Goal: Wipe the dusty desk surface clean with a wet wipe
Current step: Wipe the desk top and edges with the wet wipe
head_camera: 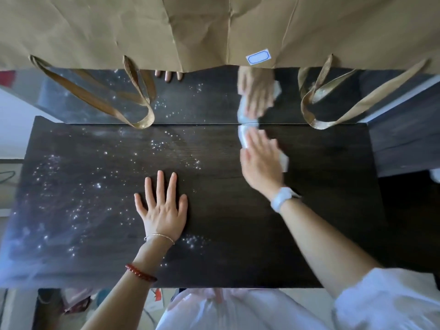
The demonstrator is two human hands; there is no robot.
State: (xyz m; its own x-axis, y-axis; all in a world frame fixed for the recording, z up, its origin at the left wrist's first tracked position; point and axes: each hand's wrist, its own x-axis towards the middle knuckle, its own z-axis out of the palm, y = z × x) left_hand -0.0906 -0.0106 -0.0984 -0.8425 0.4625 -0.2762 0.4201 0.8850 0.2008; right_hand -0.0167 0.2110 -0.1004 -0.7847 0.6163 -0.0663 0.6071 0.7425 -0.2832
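The dark wooden desk (214,234) carries white dust specks (71,198) across its left half and middle; its right part looks bare and dark. My right hand (260,160) presses a white wet wipe (245,138) flat onto the desk near the far edge, right of centre, and appears blurred. The wipe peeks out above my fingers and beside my palm. My left hand (162,208) lies flat on the desk near the middle, fingers spread, holding nothing.
A mirror (202,98) stands along the desk's far edge and reflects both hands and the dust. Brown paper bags (214,29) hang over its top, their ribbon handles (140,115) dangling down to the desk edge. A dark shelf (404,144) adjoins on the right.
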